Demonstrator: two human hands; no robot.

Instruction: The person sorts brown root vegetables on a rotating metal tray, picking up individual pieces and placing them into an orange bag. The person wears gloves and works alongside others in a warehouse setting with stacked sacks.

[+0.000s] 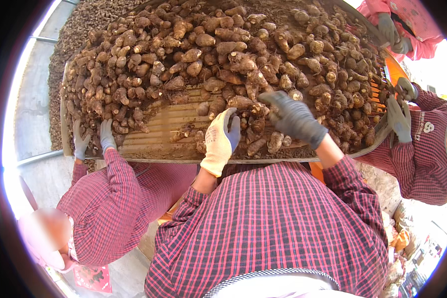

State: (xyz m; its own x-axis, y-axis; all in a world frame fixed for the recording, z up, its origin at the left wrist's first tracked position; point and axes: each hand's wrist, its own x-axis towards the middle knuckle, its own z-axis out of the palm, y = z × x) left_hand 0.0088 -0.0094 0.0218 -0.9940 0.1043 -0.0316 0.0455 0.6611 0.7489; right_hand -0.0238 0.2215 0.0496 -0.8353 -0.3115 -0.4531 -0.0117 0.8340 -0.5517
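Note:
A wide pile of soil-caked taro corms [205, 40] lies before me on a ribbed sorting table [164, 124]. My left hand [220, 139], in a cream glove with a blue-grey coated palm, is at the pile's near edge. Its thumb and fingers are apart, beside a long taro corm [240, 101], and I see nothing between them. To the right, my right hand [296, 117] wears a dark grey glove and reaches over the corms, fingers pointing left. It is blurred, and its curled fingers hide whether it holds anything. Small corms [275, 142] lie between the two hands.
At the left, a co-worker's gloved hands [107, 136] touch the pile. Another co-worker's gloved hands [399, 115] are by orange slats [374, 95] at the right end. A third person's gloved hands [389, 31] are at the upper right. More taro corms [59, 82] cover the ground beyond.

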